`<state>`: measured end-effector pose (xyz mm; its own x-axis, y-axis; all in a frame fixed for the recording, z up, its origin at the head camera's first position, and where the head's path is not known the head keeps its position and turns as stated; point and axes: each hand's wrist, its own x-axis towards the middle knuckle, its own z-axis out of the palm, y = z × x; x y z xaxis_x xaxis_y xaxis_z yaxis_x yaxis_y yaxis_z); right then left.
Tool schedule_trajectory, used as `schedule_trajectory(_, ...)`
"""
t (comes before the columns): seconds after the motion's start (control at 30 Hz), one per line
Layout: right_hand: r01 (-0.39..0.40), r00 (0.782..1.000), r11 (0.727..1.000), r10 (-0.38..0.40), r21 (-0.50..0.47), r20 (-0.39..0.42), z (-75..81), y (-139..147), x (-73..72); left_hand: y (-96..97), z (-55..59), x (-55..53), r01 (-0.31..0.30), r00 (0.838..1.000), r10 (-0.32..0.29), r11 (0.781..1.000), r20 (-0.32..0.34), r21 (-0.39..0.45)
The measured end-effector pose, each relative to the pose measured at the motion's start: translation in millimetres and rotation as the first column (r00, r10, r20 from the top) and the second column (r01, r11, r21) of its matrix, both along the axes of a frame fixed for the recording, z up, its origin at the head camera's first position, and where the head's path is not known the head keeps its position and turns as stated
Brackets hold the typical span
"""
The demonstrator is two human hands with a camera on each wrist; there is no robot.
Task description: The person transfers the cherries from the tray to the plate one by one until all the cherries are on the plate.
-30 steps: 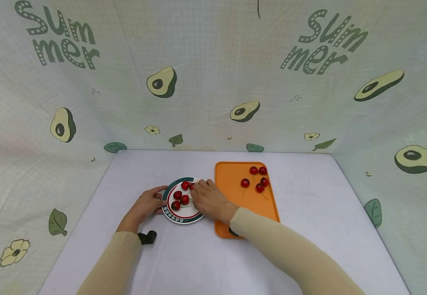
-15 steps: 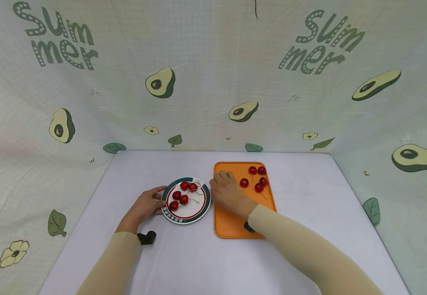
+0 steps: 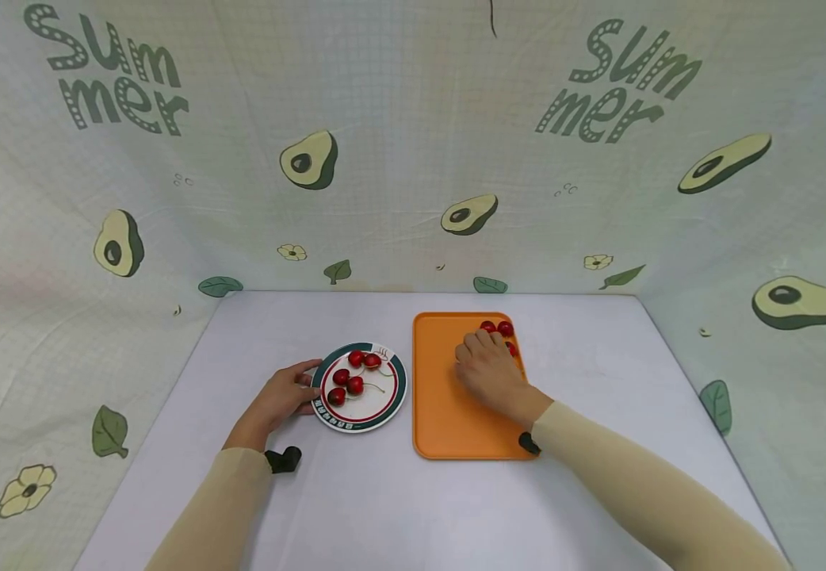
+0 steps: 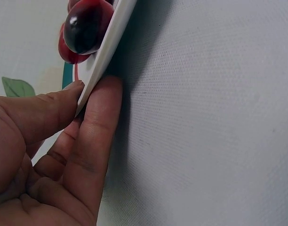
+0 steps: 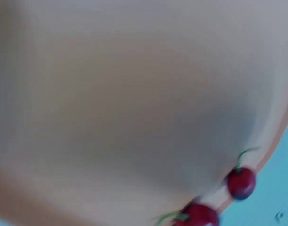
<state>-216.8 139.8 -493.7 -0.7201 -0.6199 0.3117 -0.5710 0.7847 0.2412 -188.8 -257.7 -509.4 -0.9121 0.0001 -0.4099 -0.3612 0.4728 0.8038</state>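
My left hand (image 3: pixel 283 396) pinches the left rim of a round plate (image 3: pixel 399 388) with a green band. In the left wrist view the thumb (image 4: pixel 54 106) lies over the rim and a finger (image 4: pixel 101 117) under it. Several red cherries (image 3: pixel 355 385) with stems lie on the plate. My right hand (image 3: pixel 493 377) is above the orange tray (image 3: pixel 434 412), over its cherries, fingers bent downward; the fingertips are hidden, so I cannot tell whether they hold anything. Beyond it show cherries (image 3: pixel 505 328) at the tray's far right corner. The right wrist view shows a stemmed cherry (image 5: pixel 241 183) beside the tray's edge.
Plate and tray stand side by side on a white-covered table (image 3: pixel 356 507), a narrow gap between them. A cloth backdrop (image 3: pixel 399 143) printed with avocados and leaves rises behind and at both sides. Each wrist wears a black strap piece (image 3: pixel 284 460).
My right hand has moved right, from over the plate across the tray to its cherries, some of which it now covers. My left hand stays at the plate's rim.
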Motion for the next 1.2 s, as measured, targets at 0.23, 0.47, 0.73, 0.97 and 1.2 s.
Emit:
schedule_trajectory(0.23,0.033,0.999,0.999,-0.033,0.010,0.017,-2.9,40.3,9.1,-1.7,-1.3,-1.6,0.007,1.000,-0.007,1.000,0.000,0.006)
schedule_trajectory(0.47,0.049,0.999,0.999,-0.049,0.015,0.005,-12.7,69.5,14.6,-1.2,-1.7,-2.6,0.003,1.000,-0.003,1.000,0.010,0.014)
schedule_trajectory(0.73,0.062,0.998,0.997,-0.062,0.037,0.007,-25.0,87.1,20.8,-1.1,-2.1,-2.4,0.006,1.000,-0.006,1.000,0.007,0.007)
schedule_trajectory(0.97,0.048,0.999,0.997,-0.048,0.062,0.001,-31.3,94.0,19.7,-0.9,-2.3,-1.0,0.005,1.000,-0.005,1.000,0.008,0.008)
schedule_trajectory(1.2,0.040,0.999,0.995,-0.043,0.091,0.025,-32.7,95.6,19.2,-1.1,-1.7,-1.1,0.004,1.000,-0.004,1.000,0.004,0.007)
